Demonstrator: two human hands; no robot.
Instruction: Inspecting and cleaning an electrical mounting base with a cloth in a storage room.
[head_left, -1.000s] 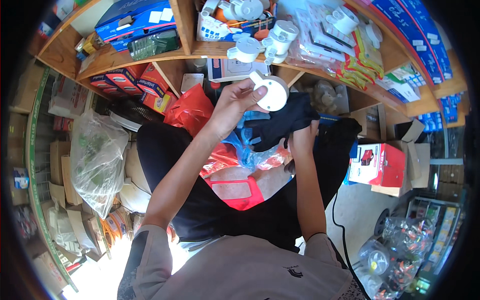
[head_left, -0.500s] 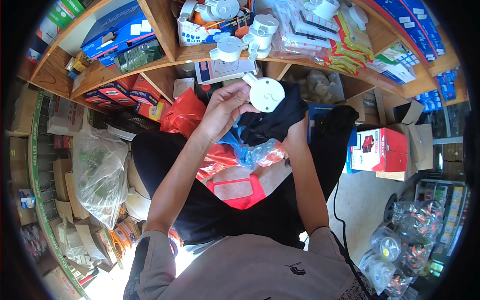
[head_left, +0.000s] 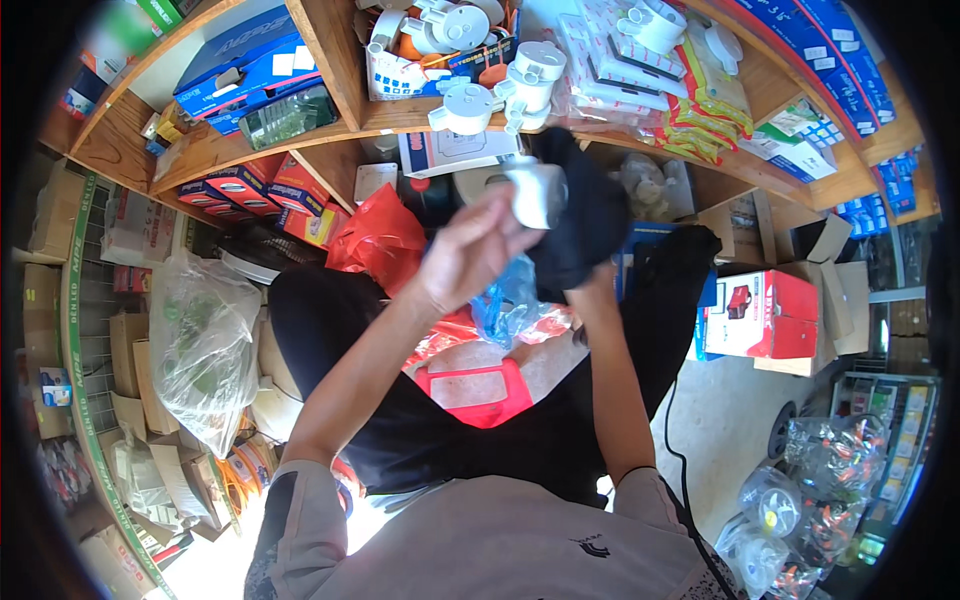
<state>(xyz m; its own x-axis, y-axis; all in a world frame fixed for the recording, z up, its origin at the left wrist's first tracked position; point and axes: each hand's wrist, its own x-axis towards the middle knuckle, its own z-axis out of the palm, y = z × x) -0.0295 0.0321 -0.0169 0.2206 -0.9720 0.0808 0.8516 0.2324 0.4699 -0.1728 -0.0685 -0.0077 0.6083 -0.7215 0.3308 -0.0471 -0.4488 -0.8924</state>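
A white round conduit junction box point(head_left: 540, 194) is pinched in my left hand point(head_left: 472, 248), its round face tilted and blurred by motion. Beside it, a black cloth point(head_left: 580, 215) bunches up over my right hand point(head_left: 594, 283), which grips it from below. The cloth hides most of that hand's fingers. The junction box overlaps the cloth's left side in view; whether they touch I cannot tell. Similar white junction boxes point(head_left: 466, 108) stand on the shelf edge just beyond my hands.
A wooden shelf point(head_left: 400, 118) spans the far side, carrying boxes and plastic packets. Below my hands lie a red plastic bag point(head_left: 378, 238), a blue bag point(head_left: 506, 305) and a red plastic stool point(head_left: 480, 392). To the right stands a red and white carton point(head_left: 765, 313).
The junction box has tilted and shifted slightly right in my left hand, from facing up to edge-on. My right hand has raised the black cloth beside it.
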